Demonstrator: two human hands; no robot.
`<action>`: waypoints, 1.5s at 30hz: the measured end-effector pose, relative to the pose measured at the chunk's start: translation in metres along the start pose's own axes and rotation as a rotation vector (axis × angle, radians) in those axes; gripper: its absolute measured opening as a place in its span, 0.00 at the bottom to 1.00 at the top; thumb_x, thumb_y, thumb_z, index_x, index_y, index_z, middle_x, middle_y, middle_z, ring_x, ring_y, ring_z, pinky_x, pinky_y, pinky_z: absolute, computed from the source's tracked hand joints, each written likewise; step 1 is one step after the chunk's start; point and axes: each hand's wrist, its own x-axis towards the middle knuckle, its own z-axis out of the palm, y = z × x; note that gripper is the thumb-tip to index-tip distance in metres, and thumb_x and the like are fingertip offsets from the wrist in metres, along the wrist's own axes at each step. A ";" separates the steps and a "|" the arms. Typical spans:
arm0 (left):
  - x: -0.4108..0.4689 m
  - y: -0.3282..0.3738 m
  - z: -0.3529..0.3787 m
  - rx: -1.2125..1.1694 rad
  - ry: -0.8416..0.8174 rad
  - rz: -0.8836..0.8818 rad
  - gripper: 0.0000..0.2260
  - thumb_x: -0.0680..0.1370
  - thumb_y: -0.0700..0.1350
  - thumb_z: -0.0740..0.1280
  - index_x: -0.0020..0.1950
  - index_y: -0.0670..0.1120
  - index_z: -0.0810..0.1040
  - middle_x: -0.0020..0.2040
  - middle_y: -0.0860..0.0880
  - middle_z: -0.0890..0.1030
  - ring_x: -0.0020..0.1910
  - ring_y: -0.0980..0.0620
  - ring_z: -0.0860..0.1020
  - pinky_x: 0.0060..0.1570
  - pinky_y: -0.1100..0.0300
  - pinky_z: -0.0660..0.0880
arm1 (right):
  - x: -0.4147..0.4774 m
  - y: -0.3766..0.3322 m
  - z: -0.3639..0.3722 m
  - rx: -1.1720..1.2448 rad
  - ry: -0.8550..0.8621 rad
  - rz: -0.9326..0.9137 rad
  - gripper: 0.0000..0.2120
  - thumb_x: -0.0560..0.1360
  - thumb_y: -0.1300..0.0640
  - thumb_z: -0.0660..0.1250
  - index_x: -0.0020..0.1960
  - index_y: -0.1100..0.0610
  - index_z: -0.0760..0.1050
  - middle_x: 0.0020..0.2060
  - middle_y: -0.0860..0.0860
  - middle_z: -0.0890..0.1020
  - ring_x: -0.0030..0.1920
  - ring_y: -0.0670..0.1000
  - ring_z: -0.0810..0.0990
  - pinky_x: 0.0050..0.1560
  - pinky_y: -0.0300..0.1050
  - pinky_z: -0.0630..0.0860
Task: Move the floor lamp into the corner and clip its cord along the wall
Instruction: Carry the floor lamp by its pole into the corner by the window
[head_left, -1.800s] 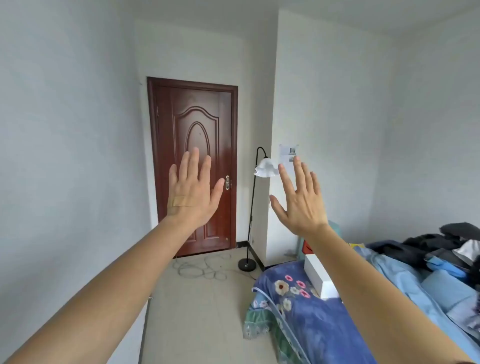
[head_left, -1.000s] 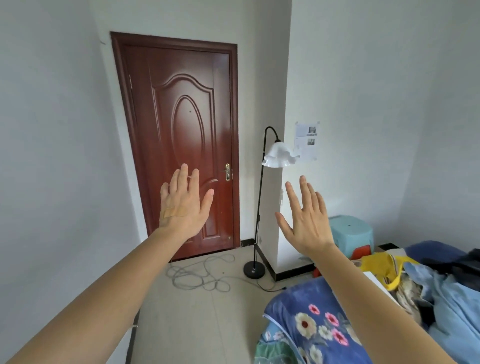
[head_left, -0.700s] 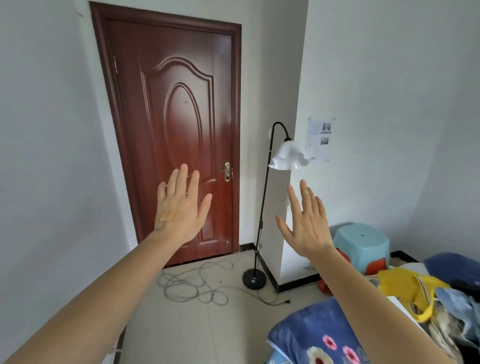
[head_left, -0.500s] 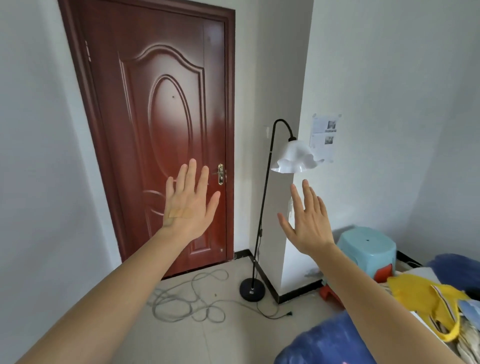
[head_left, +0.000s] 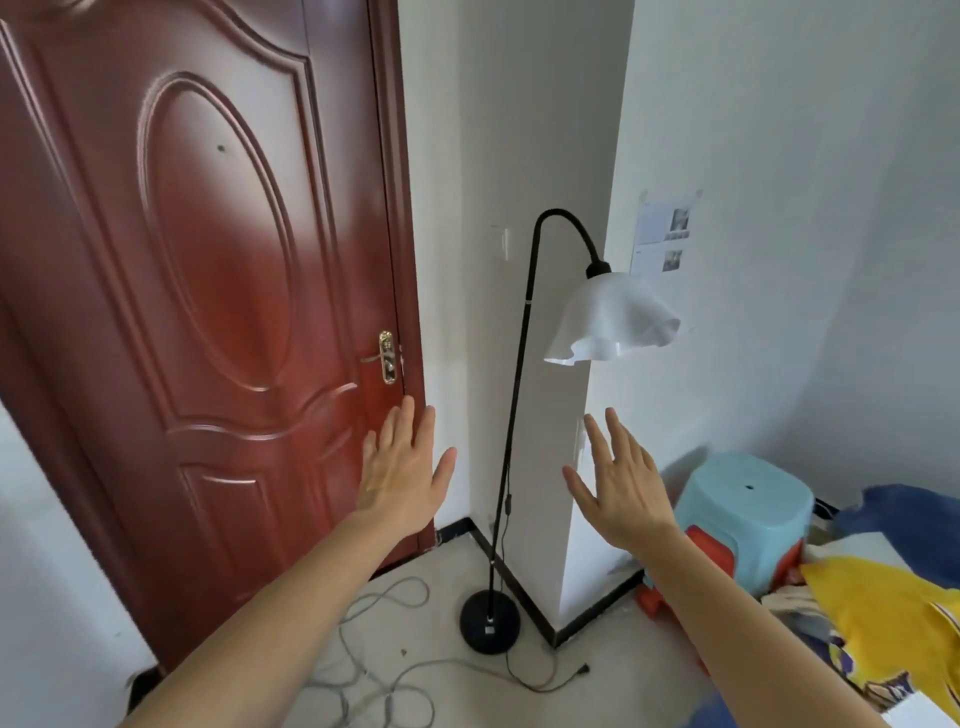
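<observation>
A black floor lamp (head_left: 511, 426) with a curved neck and a white ruffled shade (head_left: 613, 319) stands upright on its round base (head_left: 489, 621) beside a projecting wall corner. Its thin black cord (head_left: 540, 680) runs from the base across the floor and ends in a loose plug (head_left: 583, 669). My left hand (head_left: 402, 473) is raised left of the pole, fingers spread, holding nothing. My right hand (head_left: 621, 483) is raised right of the pole, also spread and empty. Neither hand touches the lamp.
A dark red door (head_left: 208, 291) with a brass handle (head_left: 387, 357) fills the left. Grey cable (head_left: 374, 670) lies tangled on the floor before it. A light blue stool (head_left: 748, 512) stands at the right wall, next to yellow and blue fabric (head_left: 883, 618). Papers (head_left: 665, 236) hang on the wall.
The view has moved closer to the door and lamp, which now look larger. Both hands stay raised and spread, now lower in the frame and on either side of the lamp pole.
</observation>
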 end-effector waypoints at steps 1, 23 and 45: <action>0.019 -0.002 0.018 -0.001 -0.028 -0.001 0.30 0.83 0.60 0.46 0.81 0.47 0.49 0.82 0.43 0.47 0.80 0.44 0.48 0.76 0.42 0.49 | 0.016 0.006 0.020 0.014 -0.030 0.011 0.36 0.80 0.35 0.47 0.80 0.53 0.43 0.80 0.58 0.49 0.78 0.59 0.55 0.75 0.54 0.57; 0.443 0.000 0.256 -0.446 -0.426 0.352 0.35 0.81 0.66 0.49 0.81 0.48 0.45 0.82 0.48 0.50 0.80 0.50 0.49 0.78 0.51 0.49 | 0.285 0.076 0.302 0.297 -0.568 0.453 0.44 0.76 0.38 0.63 0.79 0.46 0.37 0.79 0.56 0.55 0.71 0.59 0.70 0.68 0.53 0.70; 0.527 0.007 0.358 -1.087 -0.873 0.716 0.20 0.81 0.60 0.55 0.44 0.45 0.74 0.35 0.51 0.80 0.38 0.49 0.81 0.47 0.52 0.76 | 0.343 0.005 0.511 0.793 -0.474 1.252 0.20 0.80 0.45 0.59 0.69 0.51 0.66 0.54 0.52 0.81 0.50 0.56 0.80 0.51 0.51 0.77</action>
